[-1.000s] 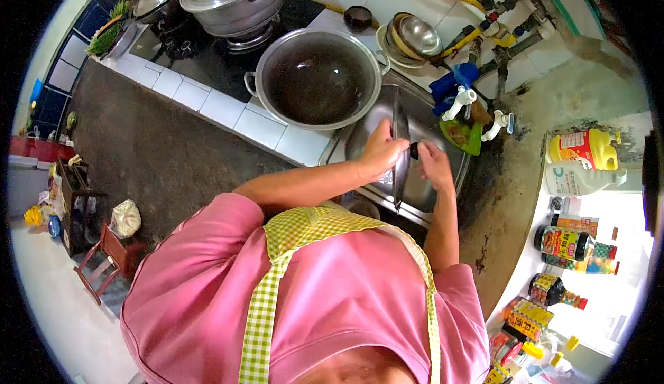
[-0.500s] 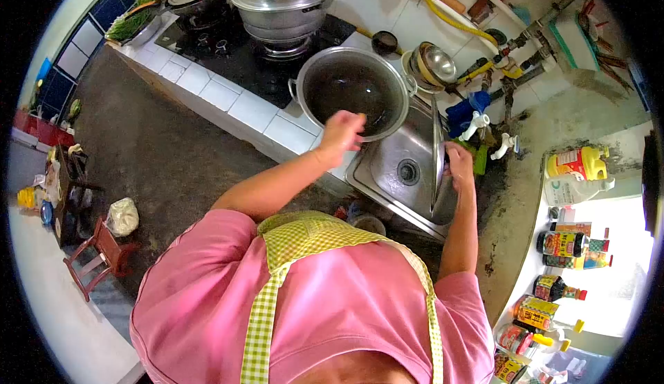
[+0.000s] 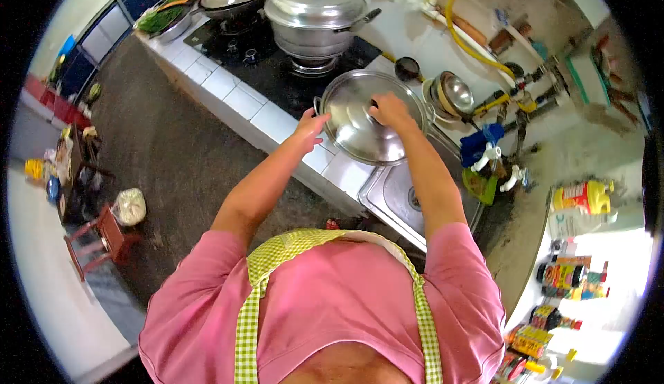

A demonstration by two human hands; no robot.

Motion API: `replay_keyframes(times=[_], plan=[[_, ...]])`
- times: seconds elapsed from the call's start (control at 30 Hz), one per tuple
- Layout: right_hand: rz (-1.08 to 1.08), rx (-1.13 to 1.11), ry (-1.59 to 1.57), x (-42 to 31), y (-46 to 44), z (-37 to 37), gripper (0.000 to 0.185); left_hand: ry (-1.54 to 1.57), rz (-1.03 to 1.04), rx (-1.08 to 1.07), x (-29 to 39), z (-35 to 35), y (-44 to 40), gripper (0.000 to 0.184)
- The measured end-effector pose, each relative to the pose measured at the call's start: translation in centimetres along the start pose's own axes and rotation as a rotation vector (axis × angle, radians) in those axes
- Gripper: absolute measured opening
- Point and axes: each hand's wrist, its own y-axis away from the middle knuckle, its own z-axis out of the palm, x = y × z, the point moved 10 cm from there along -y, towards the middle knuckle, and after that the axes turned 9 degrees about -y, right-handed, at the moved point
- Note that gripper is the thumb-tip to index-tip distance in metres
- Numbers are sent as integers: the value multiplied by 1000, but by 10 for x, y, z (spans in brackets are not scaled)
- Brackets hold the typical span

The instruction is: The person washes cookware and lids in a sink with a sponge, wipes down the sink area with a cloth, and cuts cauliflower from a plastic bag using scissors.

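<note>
Right hand [image 3: 391,109]: fingers curled round the dark knob [image 3: 373,103] of a round metal lid [image 3: 351,129], clamped on it from above.
Left hand [image 3: 310,131]: holding nothing, fingers apart, beside the near-left rim; whether the fingertips touch the metal, I cannot tell from here.
Lid: lying over the wide pot, knob directly under the right hand. Being round, it has no long axis; the pot's two side handles mark a line running left to right. The left hand is nearer the left side handle [image 3: 317,105], the right nearer the knob.
Pot: on the counter, between stove and sink [image 3: 386,189].
Farther out: tall steamer [image 3: 315,24] on the stove [image 3: 249,78]; stacked bowls [image 3: 456,94] behind the pot; white tap [image 3: 513,177] beyond the sink.
</note>
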Motion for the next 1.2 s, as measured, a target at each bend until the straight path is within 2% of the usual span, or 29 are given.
replay_keyframes(times=[0.1,0.17,0.2,0.23,0.27,0.3,0.33,0.4,0.43,0.47,0.53,0.57,0.6,0.63,0.67,0.7,0.73,0.77,0.8,0.83,0.9,0.97,1.03,1.07,1.13,1.2], plan=[[-116,12,-74,9,-5,5,30,-23,-24,-21,-10,4,-18,71],[-168,126,-66,15,-4,1,41,-67,1,50,-5,0,-15,58],[-164,48,-105,23,-10,4,50,-128,-22,178,-14,-9,-29,51],[-172,60,-203,4,4,-20,53,-198,43,153,-3,-9,-25,45],[-75,192,-292,10,13,-41,54,-207,11,119,0,-7,-23,45],[-115,279,-388,30,19,-55,54,-305,-3,311,23,-16,9,46],[93,389,-3,79,19,-61,51,-307,-35,333,6,-16,-22,45],[275,374,-99,191,15,-37,62,-261,-30,382,10,-17,-25,41],[-95,447,-229,188,18,-36,65,-240,-26,397,10,-16,-23,39],[-192,534,-110,169,34,-47,67,-229,-26,409,10,-16,-23,37],[35,484,-28,76,67,-86,63,-288,-18,407,6,-15,-38,35],[-42,451,-55,88,51,-65,55,-385,-29,411,0,-16,-51,35],[15,255,-52,77,36,-41,47,-375,36,491,2,-17,-52,36],[-258,404,-239,35,41,-40,46,-234,109,681,12,-25,-20,36],[-248,192,-192,2,34,-26,50,-214,166,764,4,-28,-30,35],[-158,180,-98,3,32,-11,54,-227,166,744,8,-28,-27,29],[-67,193,-81,8,24,-4,56,-174,188,815,5,-27,-20,25],[-17,168,-123,15,13,1,54,-16,284,810,-14,-29,-45,25],[9,172,-102,22,6,3,50,-1,215,767,-12,-28,-41,26],[30,120,-49,20,1,6,44,-34,253,729,-9,-32,-43,26],[69,105,-35,27,0,7,42,210,342,596,-6,-22,-41,20],[97,85,-24,38,4,5,40,386,312,461,-7,-14,-48,20],[98,290,-58,43,22,-29,37,507,188,258,-22,-5,-65,22],[142,305,-64,52,29,-42,37,556,106,126,-31,6,-76,23],[127,520,-365,72,56,-76,36,593,65,91,-25,16,-65,29],[288,667,-548,112,81,-90,35,595,176,100,-6,19,-53,34]])
